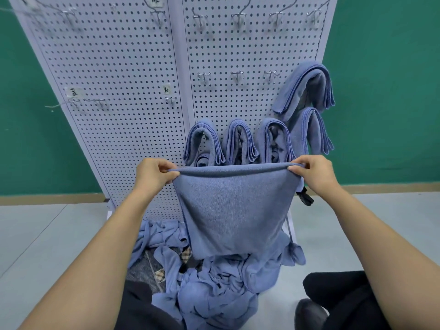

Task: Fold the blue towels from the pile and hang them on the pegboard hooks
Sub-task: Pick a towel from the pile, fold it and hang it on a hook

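Observation:
A blue towel (pixel 234 208) hangs doubled over in front of me, stretched flat between both hands. My left hand (pixel 153 173) pinches its upper left corner and my right hand (pixel 314 172) pinches its upper right corner. Below it a loose pile of blue towels (pixel 214 287) lies on the floor between my knees. Behind stands the white pegboard (pixel 133 91). Several folded blue towels (pixel 238 141) hang on its lower right hooks, with two more (pixel 307 91) stacked at the far right edge.
Bare metal hooks (pixel 237 76) line the upper and middle rows of the pegboard, some beside paper labels (pixel 166 89). A checked grey cloth (pixel 152 270) lies under the pile. My dark-trousered legs (pixel 338 298) flank the pile. A green wall stands behind.

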